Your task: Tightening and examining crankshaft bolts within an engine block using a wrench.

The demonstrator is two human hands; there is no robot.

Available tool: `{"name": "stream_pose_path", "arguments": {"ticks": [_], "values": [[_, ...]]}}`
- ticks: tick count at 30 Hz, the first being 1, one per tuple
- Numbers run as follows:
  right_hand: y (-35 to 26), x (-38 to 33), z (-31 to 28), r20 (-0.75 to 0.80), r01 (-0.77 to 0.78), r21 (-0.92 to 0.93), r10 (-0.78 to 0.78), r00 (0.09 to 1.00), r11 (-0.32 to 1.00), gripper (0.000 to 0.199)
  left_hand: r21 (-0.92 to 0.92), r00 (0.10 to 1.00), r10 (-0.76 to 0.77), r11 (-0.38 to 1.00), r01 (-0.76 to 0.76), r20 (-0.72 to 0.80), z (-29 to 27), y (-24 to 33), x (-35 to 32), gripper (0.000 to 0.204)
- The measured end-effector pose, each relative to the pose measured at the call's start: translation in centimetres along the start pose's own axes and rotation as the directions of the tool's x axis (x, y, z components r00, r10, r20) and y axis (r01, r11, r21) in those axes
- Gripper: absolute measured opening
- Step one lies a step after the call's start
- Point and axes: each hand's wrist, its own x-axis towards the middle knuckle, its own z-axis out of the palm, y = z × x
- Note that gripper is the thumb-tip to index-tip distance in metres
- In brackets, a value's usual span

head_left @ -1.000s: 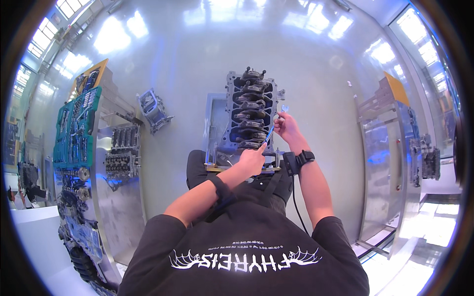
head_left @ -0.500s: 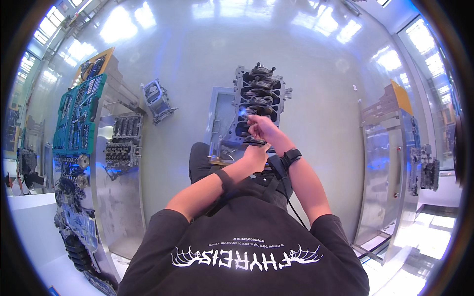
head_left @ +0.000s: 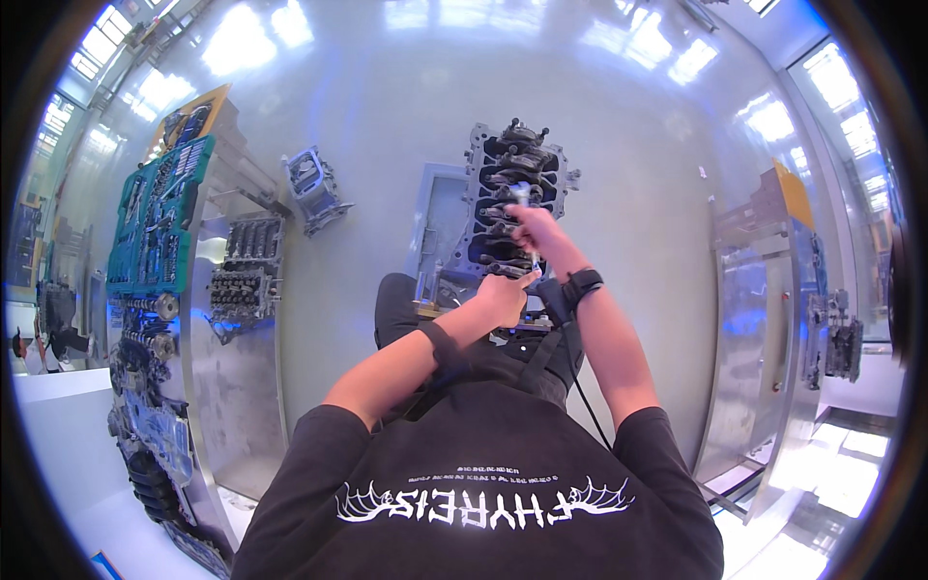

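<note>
Got the wrench gripped in the right hand, forearm slanted in, engine right underneath. Pointing the left hand up from just bodyward, index straight; can't tell its hold.

An engine block is lying before the person, a crankshaft sitting in it. A casting is resting to the block's left; farther left, a tool case is lying on a bench. A second bench is standing at right.
</note>
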Motion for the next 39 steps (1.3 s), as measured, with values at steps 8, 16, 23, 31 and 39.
{"name": "stream_pose_path", "arguments": {"ticks": [8, 16, 23, 31, 39], "values": [[5.2, -1.9, -7.9, -0.14, -0.026, 0.501, 0.111, 0.984, 0.865, 0.029, 0.074, 0.999, 0.04, 0.997, -0.039, -0.015, 1.4, -0.7, -0.1, 0.035], [5.2, -1.9, -7.3, -0.198, 0.005, 0.475, 0.102, 0.975, 0.88, 0.027, 0.058, 0.999, 0.039, 0.998, -0.04, 0.017, 0.6, -0.5, 0.0, 0.041], [3.7, -2.1, -5.4, -0.218, 0.041, 0.394, 0.05, 0.975, 0.918, 0.025, 0.047, 1.0, 0.02, 0.999, -0.02, 0.009, 0.6, 0.1, -0.2, 0.042], [3.2, -2.6, -5.0, -0.232, -0.007, 0.347, 0.094, 0.968, 0.938, 0.025, -0.139, 0.992, 0.119, 0.984, -0.112, 0.044, -1.3, -1.8, -0.6, 0.041], [1.3, -2.0, -2.2, -0.145, -0.005, 0.237, 0.04, 0.989, 0.972, 0.029, -0.423, 0.935, 0.182, 0.854, -0.304, -0.304, 2.1, -7.1, -2.9, 0.034]]}}
